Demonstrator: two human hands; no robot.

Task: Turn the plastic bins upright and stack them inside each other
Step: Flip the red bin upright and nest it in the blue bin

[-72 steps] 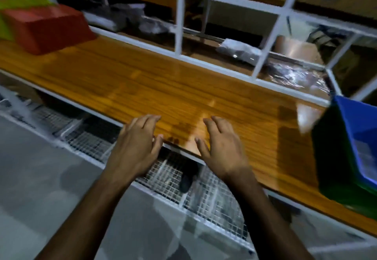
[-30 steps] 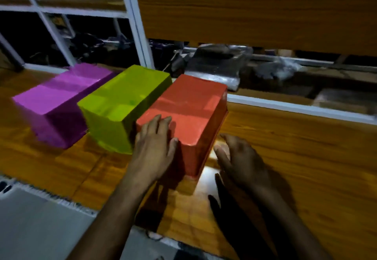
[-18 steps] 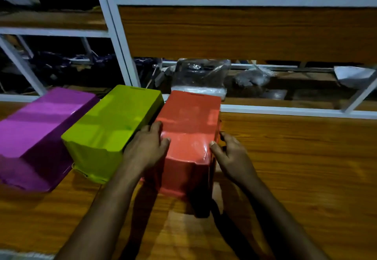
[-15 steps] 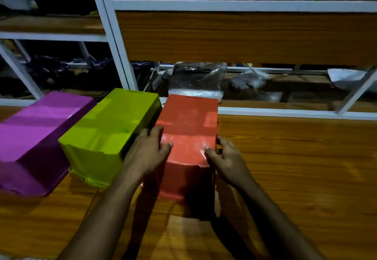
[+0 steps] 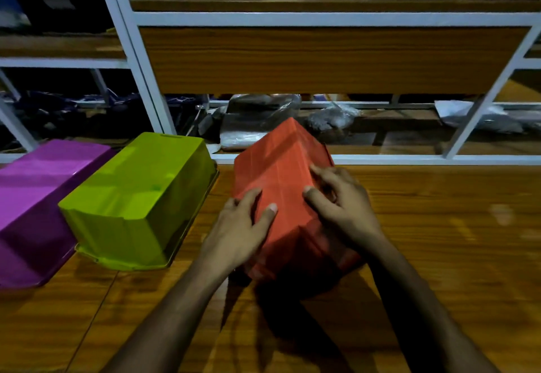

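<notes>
Right now I see the red rectangular plastic bin [image 5: 278, 179] held between both hands above the glossy brown wooden worktop [image 5: 439, 226], tipped so one long edge of its closed base points up and its far end rises toward the white metal shelf frame [image 5: 322, 159] behind it. My left hand [image 5: 238, 232] grips the bin's near left face, thumb laid across the base panel and fingers curled round the left side. My right hand [image 5: 342, 208] grips the near right face, thumb pressing the base panel and fingers wrapped over the right slope, so the bin sits just beyond and between the two palms. The bin's lower end is dark with shadow, and I cannot tell whether it touches the worktop. Just left of the red bin, clear of it, the lime-green rectangular plastic bin [image 5: 137, 200] lies upside down on the worktop, rim flat on the wood. Left of the red bin again, beyond the green one and just beside it, the purple rectangular plastic bin [image 5: 35, 197] also lies upside down. Behind the red bin, past the frame rail, crumpled clear plastic bags [image 5: 257, 121] lie on a lower shelf.
</notes>
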